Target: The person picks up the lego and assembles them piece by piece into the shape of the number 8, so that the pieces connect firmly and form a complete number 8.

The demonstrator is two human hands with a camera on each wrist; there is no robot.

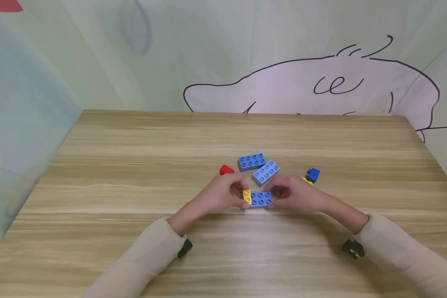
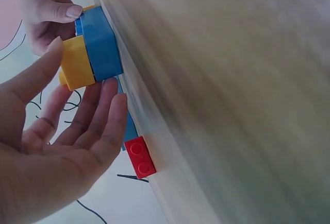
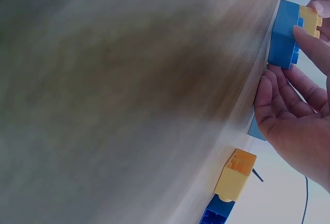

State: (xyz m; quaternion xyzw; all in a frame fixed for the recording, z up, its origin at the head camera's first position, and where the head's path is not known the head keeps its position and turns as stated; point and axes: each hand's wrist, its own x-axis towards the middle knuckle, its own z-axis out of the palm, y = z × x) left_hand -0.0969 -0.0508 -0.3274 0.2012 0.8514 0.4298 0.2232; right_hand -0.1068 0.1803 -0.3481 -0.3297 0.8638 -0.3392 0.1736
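A small yellow brick (image 1: 247, 196) sits on the left end of a long blue brick (image 1: 261, 199) that lies flat on the table. My left hand (image 1: 222, 193) pinches the yellow brick between thumb and fingers. At the other end, my right hand (image 1: 301, 193) holds the blue brick by thumb and fingertips. In the left wrist view the yellow brick (image 2: 78, 63) stands on the studs of the blue brick (image 2: 104, 46). From the right wrist, the right thumb touches the blue brick's (image 3: 282, 36) studded side.
Two more long blue bricks, one darker (image 1: 251, 162) and one lighter (image 1: 266, 172), lie just behind the hands. A red brick (image 1: 227, 169) is beyond the left hand. Behind the right hand lie a dark blue brick (image 1: 313, 174) and another yellow brick (image 3: 236, 175). A wall stands behind the wooden table (image 1: 152, 140).
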